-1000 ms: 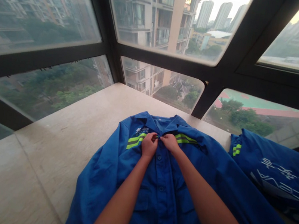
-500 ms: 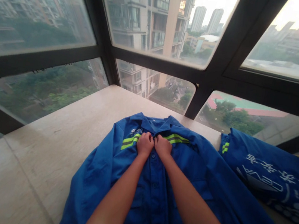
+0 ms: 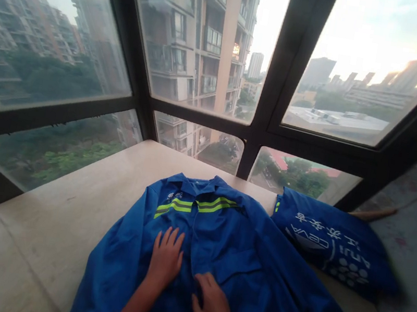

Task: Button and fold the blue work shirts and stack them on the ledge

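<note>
- Fingers (image 3: pixel 167 238) of the left hand (image 3: pixel 166 261) are lying spread and loose, palm down on the blue cloth, gripping nothing; those of the right hand (image 3: pixel 212 304) are curving beside the front edge, thumb and forefinger standing apart at the visible side, and whether they are pinching any cloth I cannot tell.
- Beyond the glass, a tall apartment building (image 3: pixel 210 45) is rising, with greenery and lower roofs spreading around it.
- Dark window frame (image 3: pixel 279 83) bars are meeting in a corner and running behind the work.
- Below them, a pale stone sill (image 3: pixel 64 217) is stretching wide, a thin seam crossing it at the left.
- On that sill, a blue jacket (image 3: pixel 226 243) is lying front up, its collar pointing toward the window corner and its sleeves slanting down at either side; both hands are working over its front.
- To its right, a folded blue garment (image 3: pixel 318 236) is resting near the window, showing white lettering.
- Yellow and grey stripes (image 3: pixel 220 207) are running across the jacket's chest on both sides of the front opening.
- The collar (image 3: pixel 216 185) is spreading open at the top.
- A small white logo (image 3: pixel 175 196) is sitting just above the left stripe.
</note>
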Motion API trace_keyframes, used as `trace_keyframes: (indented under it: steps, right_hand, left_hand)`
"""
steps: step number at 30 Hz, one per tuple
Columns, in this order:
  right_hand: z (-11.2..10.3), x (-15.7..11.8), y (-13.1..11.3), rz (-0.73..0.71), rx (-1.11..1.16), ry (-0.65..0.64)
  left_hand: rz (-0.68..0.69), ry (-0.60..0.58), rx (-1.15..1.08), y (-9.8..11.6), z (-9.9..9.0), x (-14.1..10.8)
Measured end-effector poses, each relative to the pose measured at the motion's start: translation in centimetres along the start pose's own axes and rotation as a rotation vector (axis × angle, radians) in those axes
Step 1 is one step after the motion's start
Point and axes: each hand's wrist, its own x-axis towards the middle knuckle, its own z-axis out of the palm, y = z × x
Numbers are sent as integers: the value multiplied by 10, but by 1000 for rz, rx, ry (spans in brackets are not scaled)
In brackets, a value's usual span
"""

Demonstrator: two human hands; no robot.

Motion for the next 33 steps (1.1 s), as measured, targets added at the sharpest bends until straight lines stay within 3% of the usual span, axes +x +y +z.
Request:
trace_keyframes:
  steps: [4,7,10,13,18,21,24,28,33]
  right_hand:
    - [32,-72,32,-53,-52,222]
    - [55,-99,43,-118,-251,372]
    - [69,-101,40,-167,-394,421]
    - [71,-86,23,-139,-393,376]
    - [51,-44,-17,65,-281,241]
    - [38,-31,-23,138,-246,222]
    - [34,-42,-5,82,-269,244]
    - [39,-84,43,-152,-373,264]
    - [39,-113,83,-349,-424,250]
  left_hand:
    - [60,84,83,-34,16,-108]
    - [-4,101,117,-64,19,-144]
    - [11,36,131,-86,14,-139]
    - [67,-33,140,-101,4,-110]
    - [109,-109,176,-110,-16,-55]
    - [123,-132,201,-109,-29,-43]
    - [107,-82,226,-120,-42,-55]
    - [58,-37,276,-160,-57,-91]
    - [-50,-180,322,-219,-74,-110]
